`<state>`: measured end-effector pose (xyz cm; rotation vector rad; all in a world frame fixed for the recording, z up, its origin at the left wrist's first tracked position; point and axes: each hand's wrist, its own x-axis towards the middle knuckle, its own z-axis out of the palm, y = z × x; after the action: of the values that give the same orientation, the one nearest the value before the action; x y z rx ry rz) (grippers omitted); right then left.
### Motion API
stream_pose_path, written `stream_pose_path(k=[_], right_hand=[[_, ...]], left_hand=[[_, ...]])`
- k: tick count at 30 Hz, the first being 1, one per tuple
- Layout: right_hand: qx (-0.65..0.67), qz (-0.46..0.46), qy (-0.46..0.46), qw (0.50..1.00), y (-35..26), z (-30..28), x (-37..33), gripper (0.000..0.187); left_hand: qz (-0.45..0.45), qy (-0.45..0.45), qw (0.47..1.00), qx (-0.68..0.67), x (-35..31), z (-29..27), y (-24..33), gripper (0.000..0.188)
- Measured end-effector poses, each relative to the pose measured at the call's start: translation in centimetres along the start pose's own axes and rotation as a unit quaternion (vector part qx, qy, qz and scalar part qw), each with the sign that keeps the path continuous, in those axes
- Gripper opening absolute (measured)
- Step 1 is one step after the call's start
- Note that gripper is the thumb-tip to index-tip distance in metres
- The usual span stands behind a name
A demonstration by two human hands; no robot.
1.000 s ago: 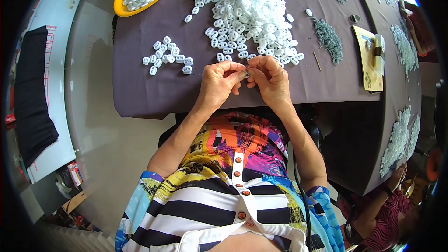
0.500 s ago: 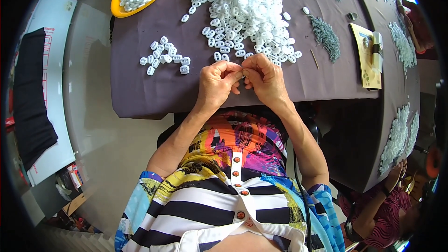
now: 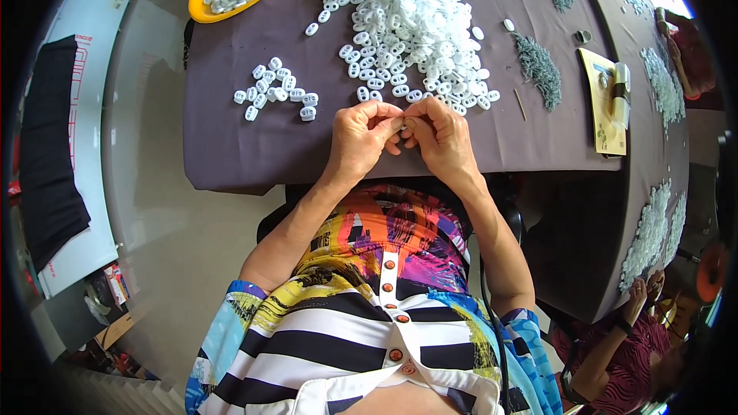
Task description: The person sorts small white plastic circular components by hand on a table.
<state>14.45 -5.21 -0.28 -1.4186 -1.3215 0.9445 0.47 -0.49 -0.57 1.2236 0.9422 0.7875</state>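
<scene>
Close to the table's front edge, my left hand (image 3: 360,138) and my right hand (image 3: 444,138) meet with thumbs and forefingers pinched together. Between the fingertips a sliver of a small white plastic piece (image 3: 403,128) shows; the rest is hidden. Just beyond the hands spreads a large heap of white oval plastic pieces with two holes (image 3: 407,23), its nearest pieces almost at my knuckles. To the left lies a small loose group of similar white pieces (image 3: 277,92), with slots on their faces.
An orange-rimmed bowl (image 3: 198,11) of white pieces stands far left. Piles of small grey-green parts (image 3: 540,69), a thin stick (image 3: 520,104) and a yellow booklet (image 3: 596,100) lie right. At another table, a person's hands (image 3: 639,296) touch a heap of clear pieces (image 3: 647,238).
My hands stay pinched together in nearly the same place. The whole view has shifted slightly. At the right, the other person's hands have moved nearer the clear heap.
</scene>
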Motion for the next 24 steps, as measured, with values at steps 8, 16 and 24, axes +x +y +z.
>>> stream_pose_path(k=[8,16,24], right_hand=[[-0.002,0.003,-0.014,1.000,-0.7,0.1,0.0,0.007],[-0.177,-0.112,0.016,0.978,-1.3,1.1,2.0,0.011],[-0.359,-0.048,-0.026,0.932,-1.5,3.5,3.4,0.015]], left_hand=[[0.005,0.006,1.000,0.001,-0.6,-0.7,-0.3,0.008],[-0.016,0.080,0.992,-0.095,-1.3,-4.3,-0.3,0.009],[-0.018,0.074,0.991,-0.109,-1.5,-4.4,-0.1,0.010]])
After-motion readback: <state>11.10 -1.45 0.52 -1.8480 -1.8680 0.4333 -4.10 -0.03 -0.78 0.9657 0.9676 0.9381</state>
